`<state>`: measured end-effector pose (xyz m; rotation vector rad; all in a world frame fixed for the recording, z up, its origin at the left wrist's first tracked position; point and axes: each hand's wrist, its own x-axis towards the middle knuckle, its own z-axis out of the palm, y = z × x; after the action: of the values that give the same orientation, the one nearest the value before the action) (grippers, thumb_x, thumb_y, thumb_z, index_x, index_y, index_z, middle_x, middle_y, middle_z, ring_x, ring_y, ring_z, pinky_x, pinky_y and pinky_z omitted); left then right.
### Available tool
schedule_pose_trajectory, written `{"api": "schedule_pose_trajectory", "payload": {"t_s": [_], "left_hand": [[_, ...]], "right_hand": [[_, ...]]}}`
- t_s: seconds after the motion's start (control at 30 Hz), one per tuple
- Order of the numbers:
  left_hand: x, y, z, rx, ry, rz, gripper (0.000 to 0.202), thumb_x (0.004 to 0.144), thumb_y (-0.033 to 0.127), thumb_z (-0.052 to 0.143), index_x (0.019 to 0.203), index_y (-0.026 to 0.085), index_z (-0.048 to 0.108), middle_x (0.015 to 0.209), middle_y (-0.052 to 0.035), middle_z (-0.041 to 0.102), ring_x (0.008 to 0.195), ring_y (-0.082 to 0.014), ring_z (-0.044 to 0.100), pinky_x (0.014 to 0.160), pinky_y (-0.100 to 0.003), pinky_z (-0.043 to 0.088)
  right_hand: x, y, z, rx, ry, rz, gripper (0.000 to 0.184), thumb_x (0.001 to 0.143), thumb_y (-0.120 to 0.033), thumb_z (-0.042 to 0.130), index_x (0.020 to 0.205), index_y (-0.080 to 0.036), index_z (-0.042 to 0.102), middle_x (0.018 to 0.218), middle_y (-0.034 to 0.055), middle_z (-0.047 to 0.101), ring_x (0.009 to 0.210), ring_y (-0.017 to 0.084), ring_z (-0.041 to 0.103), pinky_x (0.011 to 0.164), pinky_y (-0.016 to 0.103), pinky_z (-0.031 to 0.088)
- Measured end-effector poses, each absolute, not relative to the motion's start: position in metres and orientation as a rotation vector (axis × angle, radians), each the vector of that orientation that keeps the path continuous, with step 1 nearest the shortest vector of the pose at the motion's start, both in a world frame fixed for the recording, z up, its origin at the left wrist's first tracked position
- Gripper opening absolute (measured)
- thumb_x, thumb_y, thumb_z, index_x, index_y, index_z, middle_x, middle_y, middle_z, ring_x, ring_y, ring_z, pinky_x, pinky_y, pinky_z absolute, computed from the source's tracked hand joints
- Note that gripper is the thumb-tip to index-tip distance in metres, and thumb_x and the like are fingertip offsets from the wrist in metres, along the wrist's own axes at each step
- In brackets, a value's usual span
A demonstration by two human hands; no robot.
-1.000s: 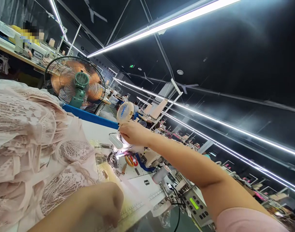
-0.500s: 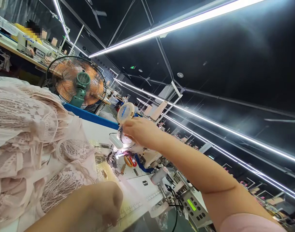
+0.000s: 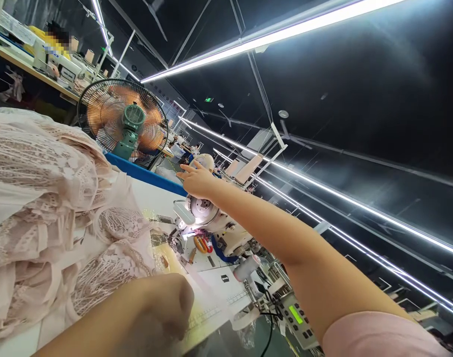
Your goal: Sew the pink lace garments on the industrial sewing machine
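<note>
My right hand (image 3: 197, 182) reaches over the top of a white sewing machine (image 3: 219, 228), fingers stretched out against a round cream disc (image 3: 207, 159) that it partly covers. My left hand (image 3: 163, 305) is curled into a fist at the bottom, knuckles up, pressing on a pale yellow fabric strip (image 3: 202, 310) on the table; whatever is under its fingers is hidden. A heap of pink lace fabric (image 3: 44, 198) lies just left of that hand. The machine's lamp lights the needle area (image 3: 184, 233).
A green-and-orange fan (image 3: 126, 124) stands behind a blue table edge (image 3: 144, 173). Orange scissors (image 3: 201, 244) lie on the machine bed. A control panel with a green display (image 3: 297, 315) sits lower right. Another person (image 3: 53, 37) sits at a far bench, upper left.
My right hand rose from the machine's front face to its top, and its fingers opened out over the cream disc. The left fist stayed put. The view shifted slightly.
</note>
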<state>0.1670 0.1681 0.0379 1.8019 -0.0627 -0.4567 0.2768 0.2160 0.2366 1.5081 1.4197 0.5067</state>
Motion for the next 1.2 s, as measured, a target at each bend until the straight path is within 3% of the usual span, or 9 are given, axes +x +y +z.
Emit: {"api": "schedule_pose_trajectory", "payload": {"t_s": [0.2, 0.3, 0.4, 0.57, 0.7, 0.77, 0.93, 1.13, 1.2], "left_hand": [[0.167, 0.169, 0.038, 1.798, -0.054, -0.457, 0.012, 0.047, 0.016, 0.066, 0.051, 0.018, 0.055, 0.055, 0.0017, 0.061, 0.056, -0.0131, 0.059, 0.056, -0.026, 0.048], [0.166, 0.169, 0.040, 1.781, -0.059, -0.452, 0.011, 0.047, 0.014, 0.065, 0.050, 0.017, 0.055, 0.052, 0.0022, 0.060, 0.053, -0.0114, 0.058, 0.055, -0.024, 0.047], [0.166, 0.168, 0.040, 1.749, -0.052, -0.442, 0.012, 0.044, 0.013, 0.065, 0.048, 0.017, 0.054, 0.050, 0.0029, 0.059, 0.052, -0.0112, 0.057, 0.054, -0.024, 0.048], [0.165, 0.167, 0.042, 1.716, -0.054, -0.421, 0.015, 0.041, 0.013, 0.067, 0.046, 0.017, 0.053, 0.047, 0.0031, 0.057, 0.050, -0.0117, 0.056, 0.055, -0.026, 0.048], [0.163, 0.168, 0.045, 1.766, -0.060, -0.441, 0.010, 0.044, 0.011, 0.062, 0.048, 0.017, 0.054, 0.050, 0.0026, 0.059, 0.052, -0.0115, 0.056, 0.055, -0.025, 0.047], [0.163, 0.168, 0.044, 1.781, -0.061, -0.439, 0.009, 0.045, 0.012, 0.061, 0.049, 0.017, 0.055, 0.052, 0.0023, 0.060, 0.054, -0.0123, 0.058, 0.056, -0.026, 0.047], [0.165, 0.168, 0.039, 1.775, -0.064, -0.414, 0.010, 0.045, 0.014, 0.062, 0.049, 0.017, 0.054, 0.053, 0.0018, 0.060, 0.055, -0.0135, 0.058, 0.058, -0.028, 0.049], [0.164, 0.169, 0.040, 1.778, -0.071, -0.428, 0.012, 0.045, 0.015, 0.064, 0.050, 0.017, 0.053, 0.053, 0.0012, 0.061, 0.056, -0.0141, 0.059, 0.059, -0.029, 0.048], [0.164, 0.168, 0.041, 1.780, -0.066, -0.430, 0.013, 0.045, 0.016, 0.065, 0.050, 0.017, 0.053, 0.053, 0.0014, 0.060, 0.056, -0.0140, 0.059, 0.058, -0.028, 0.047]], "right_hand": [[0.286, 0.218, 0.232, 1.353, 1.516, 0.456, 0.034, 0.071, -0.006, 0.058, 0.104, -0.012, 0.067, 0.139, 0.0110, 0.044, 0.131, 0.030, 0.031, 0.106, 0.049, 0.027], [0.279, 0.215, 0.244, 1.385, 1.622, 0.390, 0.019, 0.073, -0.014, 0.059, 0.087, -0.010, 0.071, 0.135, 0.0141, 0.048, 0.126, 0.030, 0.038, 0.103, 0.043, 0.032], [0.266, 0.212, 0.264, 1.461, 1.771, 0.347, 0.018, 0.077, -0.015, 0.053, 0.078, -0.011, 0.070, 0.138, 0.0130, 0.044, 0.127, 0.027, 0.038, 0.103, 0.039, 0.034], [0.256, 0.209, 0.271, 1.480, 1.550, 0.411, 0.013, 0.076, -0.016, 0.061, 0.083, -0.013, 0.071, 0.144, 0.0089, 0.037, 0.137, 0.032, 0.020, 0.108, 0.048, 0.025], [0.263, 0.206, 0.246, 1.455, 1.318, 0.443, 0.034, 0.077, -0.006, 0.055, 0.109, -0.015, 0.065, 0.146, 0.0086, 0.032, 0.138, 0.031, 0.016, 0.107, 0.056, 0.021], [0.268, 0.206, 0.238, 1.451, 1.307, 0.486, 0.038, 0.079, -0.004, 0.050, 0.113, -0.015, 0.063, 0.145, 0.0091, 0.035, 0.137, 0.030, 0.019, 0.106, 0.056, 0.023], [0.271, 0.202, 0.245, 1.405, 1.439, 0.466, 0.028, 0.079, -0.008, 0.051, 0.102, -0.010, 0.067, 0.136, 0.0134, 0.047, 0.127, 0.030, 0.036, 0.100, 0.044, 0.035], [0.265, 0.193, 0.267, 1.508, 1.610, 0.354, 0.022, 0.084, -0.013, 0.045, 0.088, -0.005, 0.065, 0.134, 0.0180, 0.045, 0.125, 0.028, 0.038, 0.105, 0.039, 0.031], [0.262, 0.193, 0.265, 1.552, 1.611, 0.403, 0.020, 0.084, -0.014, 0.047, 0.091, -0.006, 0.064, 0.132, 0.0179, 0.046, 0.119, 0.027, 0.045, 0.100, 0.038, 0.036]]}}
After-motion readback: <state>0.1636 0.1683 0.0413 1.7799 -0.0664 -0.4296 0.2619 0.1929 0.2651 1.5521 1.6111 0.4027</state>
